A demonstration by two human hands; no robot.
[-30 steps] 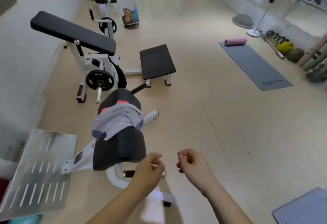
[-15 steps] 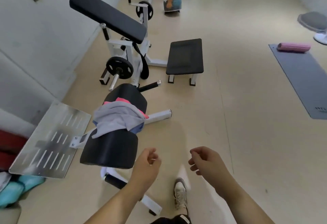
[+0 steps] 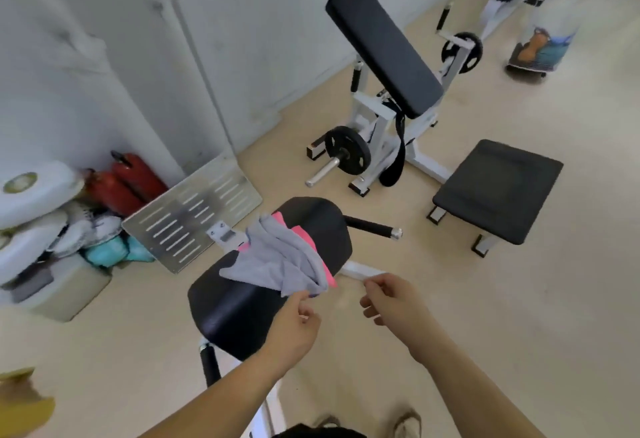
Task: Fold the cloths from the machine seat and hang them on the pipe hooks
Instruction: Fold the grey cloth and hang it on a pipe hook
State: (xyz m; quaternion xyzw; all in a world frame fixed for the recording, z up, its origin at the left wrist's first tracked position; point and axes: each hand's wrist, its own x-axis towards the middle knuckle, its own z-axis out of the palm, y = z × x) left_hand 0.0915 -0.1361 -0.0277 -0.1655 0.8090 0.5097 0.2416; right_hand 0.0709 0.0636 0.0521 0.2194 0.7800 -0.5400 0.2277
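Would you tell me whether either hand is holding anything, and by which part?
The right hand holds nothing; left hand at near corner of grey cloth, grip unclear.

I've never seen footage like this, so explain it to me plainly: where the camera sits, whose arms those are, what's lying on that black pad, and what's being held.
There is no robot here. The single camera is worn on a person's head and looks forward and down, so the two bare arms at the bottom are that person's own. The black pad is the seat of an exercise machine. A crumpled grey cloth lies across it, on top of a pink cloth. The left hand reaches the grey cloth's near corner; I cannot tell whether its fingers already pinch it. The right hand hovers beside it, loosely curled and holding nothing. Behind are a slotted metal footplate and a white bench with a weight plate.
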